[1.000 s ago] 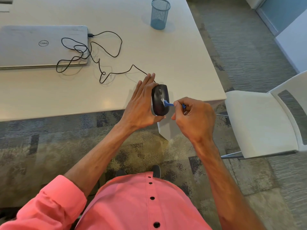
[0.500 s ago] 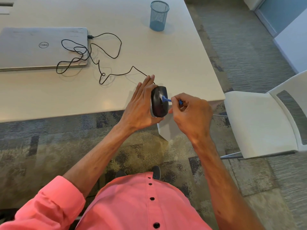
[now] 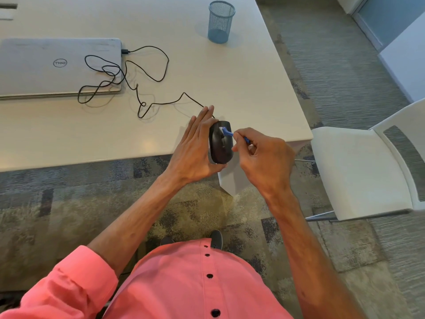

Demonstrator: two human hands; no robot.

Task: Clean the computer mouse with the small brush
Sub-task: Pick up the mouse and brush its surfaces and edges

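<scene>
L hand gripped mouse, long axis pointing away from person, front end far; R hand pinched brush, bristles at that end.

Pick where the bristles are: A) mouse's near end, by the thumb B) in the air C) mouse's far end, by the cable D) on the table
C: the bristles of the brush lie on the far end of the mouse, which the left hand holds; the right hand pinches the handle.
</scene>
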